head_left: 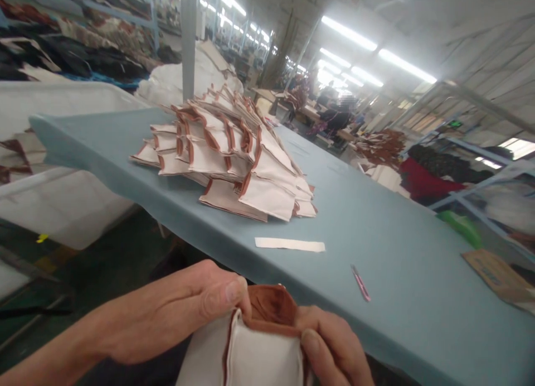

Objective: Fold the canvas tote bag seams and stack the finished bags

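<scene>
Near the table's front edge I hold a cream fabric piece (265, 355) with brown edging, folded open like a small pouch or box. Its brown inside (271, 305) faces up toward me. My left hand (200, 305) pinches its left top corner, the thumb on the edging. At the right top corner my right hand (332, 341) grips the rim between thumb and fingers. The lower part of the piece runs out of the picture. Beyond my hands, a cream strip (290, 244) and a pink-handled small tool (360, 283), perhaps a seam ripper, lie on the table.
A big pile of similar cream-and-brown pieces (234, 152) stands on the blue-covered table (376, 235). White bins (71, 202) are at the left. Cardboard (497, 274) and a green item (462, 227) lie along the right edge. A person (340, 118) is far back.
</scene>
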Motion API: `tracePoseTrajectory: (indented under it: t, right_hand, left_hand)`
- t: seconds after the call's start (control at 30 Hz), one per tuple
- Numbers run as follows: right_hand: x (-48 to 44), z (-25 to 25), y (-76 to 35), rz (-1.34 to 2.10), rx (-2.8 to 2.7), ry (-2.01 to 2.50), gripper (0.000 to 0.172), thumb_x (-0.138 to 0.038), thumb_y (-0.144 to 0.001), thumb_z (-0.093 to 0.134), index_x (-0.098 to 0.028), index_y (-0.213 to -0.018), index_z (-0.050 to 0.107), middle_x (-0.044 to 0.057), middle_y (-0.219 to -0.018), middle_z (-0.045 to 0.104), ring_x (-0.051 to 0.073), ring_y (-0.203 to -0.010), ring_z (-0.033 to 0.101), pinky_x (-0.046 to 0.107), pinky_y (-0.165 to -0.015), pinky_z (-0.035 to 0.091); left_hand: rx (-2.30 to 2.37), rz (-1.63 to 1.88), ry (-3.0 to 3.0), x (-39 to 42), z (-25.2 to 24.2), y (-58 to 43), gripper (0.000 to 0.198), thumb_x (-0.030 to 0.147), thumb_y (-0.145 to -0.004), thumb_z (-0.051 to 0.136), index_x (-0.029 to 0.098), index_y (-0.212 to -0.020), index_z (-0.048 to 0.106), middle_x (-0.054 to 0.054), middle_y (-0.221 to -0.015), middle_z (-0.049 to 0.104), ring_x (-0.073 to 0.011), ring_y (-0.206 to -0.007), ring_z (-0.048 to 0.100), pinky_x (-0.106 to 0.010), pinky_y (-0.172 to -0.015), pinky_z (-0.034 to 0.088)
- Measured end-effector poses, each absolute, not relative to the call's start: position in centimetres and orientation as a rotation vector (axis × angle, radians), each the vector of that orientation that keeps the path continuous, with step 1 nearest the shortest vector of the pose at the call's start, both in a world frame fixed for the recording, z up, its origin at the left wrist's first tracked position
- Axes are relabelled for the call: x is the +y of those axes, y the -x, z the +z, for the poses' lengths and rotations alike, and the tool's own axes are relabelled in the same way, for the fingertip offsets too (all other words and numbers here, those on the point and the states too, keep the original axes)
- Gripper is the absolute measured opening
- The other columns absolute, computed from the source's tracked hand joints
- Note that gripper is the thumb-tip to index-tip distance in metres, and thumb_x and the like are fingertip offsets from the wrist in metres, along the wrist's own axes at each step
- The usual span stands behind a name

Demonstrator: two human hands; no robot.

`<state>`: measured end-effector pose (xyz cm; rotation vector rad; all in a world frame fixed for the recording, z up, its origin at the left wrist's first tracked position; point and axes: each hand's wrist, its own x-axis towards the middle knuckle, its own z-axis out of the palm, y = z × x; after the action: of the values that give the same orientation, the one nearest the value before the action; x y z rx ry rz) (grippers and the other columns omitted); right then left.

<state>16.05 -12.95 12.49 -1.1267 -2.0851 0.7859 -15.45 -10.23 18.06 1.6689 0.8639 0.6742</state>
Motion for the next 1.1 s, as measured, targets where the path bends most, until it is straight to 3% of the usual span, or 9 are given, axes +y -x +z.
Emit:
tracePoseTrajectory:
  t: [0.07,0.23,0.33,0.43,0.57,0.77,0.9,1.03,1.1]
  right_hand:
    - [-12.2,12.1,-15.7,0.784,-2.096,1.201,0.045,-0.052,-0.119,0.057,-0.025,-0.09,0.077,0.003,-0.085,0.078,0.02,-0.081,0.073,0.027,-0.076,0.057]
    - [-10.2,10.8,-13.5,0.914,-2.157,1.196,0.057,-0.054,-0.121,0.044,-0.021,-0.08,0.066,0.002,-0.075,0.069,0.018,-0.071,0.065,0.028,-0.069,0.049]
    - [-9.7,10.3,-12.6,0.993,-2.146,1.168,0.055,-0.051,-0.12,0.045,-0.021,-0.079,0.066,0.003,-0.077,0.071,0.017,-0.071,0.065,0.029,-0.07,0.047]
    - [-9.5,10.0,-12.2,1.04,-2.111,1.145,0.051,-0.048,-0.118,0.048,-0.02,-0.08,0.066,0.004,-0.078,0.073,0.017,-0.071,0.064,0.029,-0.07,0.046]
    - [-9.4,9.4,-12.3,1.055,-2.077,1.132,0.046,-0.042,-0.117,0.051,-0.02,-0.081,0.069,0.003,-0.077,0.072,0.017,-0.072,0.064,0.028,-0.07,0.045]
    - [-9.3,8.7,-12.7,1.075,-2.024,1.128,0.037,-0.034,-0.112,0.053,-0.022,-0.078,0.062,-0.001,-0.074,0.065,0.015,-0.069,0.058,0.028,-0.068,0.041]
    - [-9.3,9.0,-12.8,1.044,-2.006,1.106,0.035,-0.03,-0.11,0.055,-0.024,-0.076,0.051,-0.004,-0.071,0.056,0.014,-0.066,0.052,0.027,-0.066,0.037]
    - [-9.3,10.8,-12.7,0.9,-2.079,1.012,0.03,-0.024,-0.111,0.051,-0.022,-0.083,0.062,0.0,-0.079,0.066,0.016,-0.074,0.06,0.028,-0.073,0.043]
    - [-9.3,12.1,-12.3,0.883,-2.082,0.885,0.027,-0.029,-0.112,0.054,-0.022,-0.09,0.069,0.002,-0.085,0.071,0.017,-0.079,0.064,0.029,-0.075,0.046]
  left_hand:
    - [0.819,0.667,-1.648,-10.2,17.8,15.3,0.053,0.057,-0.116,0.039,0.026,-0.091,0.073,0.002,-0.093,0.077,-0.0193,-0.086,0.07,-0.025,-0.088,0.061]
    - [0.792,0.689,-1.739,-10.9,15.1,15.8,0.039,0.041,-0.118,0.042,0.028,-0.101,0.075,0.005,-0.106,0.082,-0.0173,-0.098,0.076,-0.02,-0.094,0.06]
    - [0.864,0.649,-1.692,-11.4,13.9,16.1,0.032,0.044,-0.113,0.051,0.029,-0.106,0.078,0.005,-0.105,0.078,-0.0159,-0.094,0.073,-0.016,-0.086,0.058]
    - [0.901,0.576,-1.621,-11.6,13.7,15.7,0.033,0.055,-0.102,0.06,0.026,-0.098,0.076,0.003,-0.099,0.075,-0.0177,-0.088,0.069,-0.017,-0.076,0.057]
    - [1.013,0.534,-1.592,-11.6,13.7,14.7,0.028,0.05,-0.091,0.065,0.024,-0.084,0.071,0.002,-0.091,0.071,-0.0174,-0.082,0.062,-0.019,-0.074,0.053]
    - [0.98,0.531,-1.518,-11.3,12.5,14.0,0.035,0.054,-0.095,0.064,0.022,-0.081,0.07,0.001,-0.087,0.07,-0.0189,-0.082,0.062,-0.021,-0.069,0.05]
    - [0.995,0.617,-1.519,-11.0,12.1,13.9,0.041,0.054,-0.1,0.062,0.022,-0.074,0.064,0.004,-0.072,0.06,-0.0144,-0.067,0.051,-0.021,-0.063,0.045]
    - [1.031,0.647,-1.582,-11.0,12.8,13.8,0.046,0.055,-0.102,0.064,0.021,-0.072,0.066,0.005,-0.067,0.057,-0.0133,-0.064,0.048,-0.02,-0.06,0.044]
    - [1.047,0.624,-1.636,-11.1,13.3,13.8,0.046,0.054,-0.104,0.064,0.021,-0.072,0.068,0.006,-0.065,0.057,-0.0123,-0.061,0.047,-0.019,-0.057,0.042]
